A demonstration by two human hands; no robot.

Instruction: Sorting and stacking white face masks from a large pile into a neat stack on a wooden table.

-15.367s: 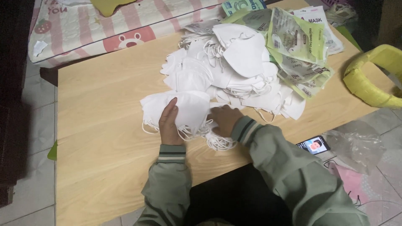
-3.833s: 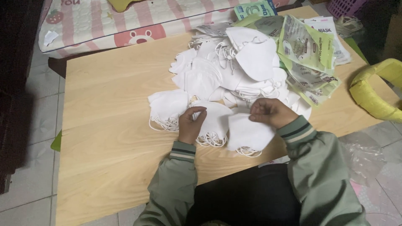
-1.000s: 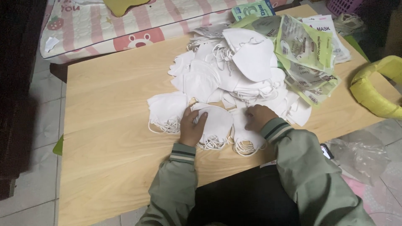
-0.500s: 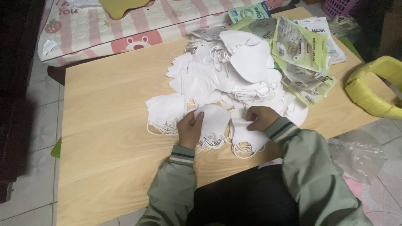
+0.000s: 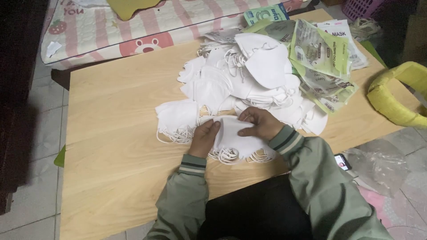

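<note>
A white face mask point(image 5: 232, 133), judged light, soft and best gripped by its edges, is pinched flat on a wooden table point(image 5: 111, 146) by the left hand point(image 5: 205, 138) and right hand point(image 5: 261, 123).

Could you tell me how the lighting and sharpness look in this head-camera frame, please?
Head view: dim, soft indoor light, no glare on the wooden table; the left edge falls into deep shadow; the white mask pile is the brightest area and loses some detail; the left hand and right hand on a white mask look slightly soft.
</note>
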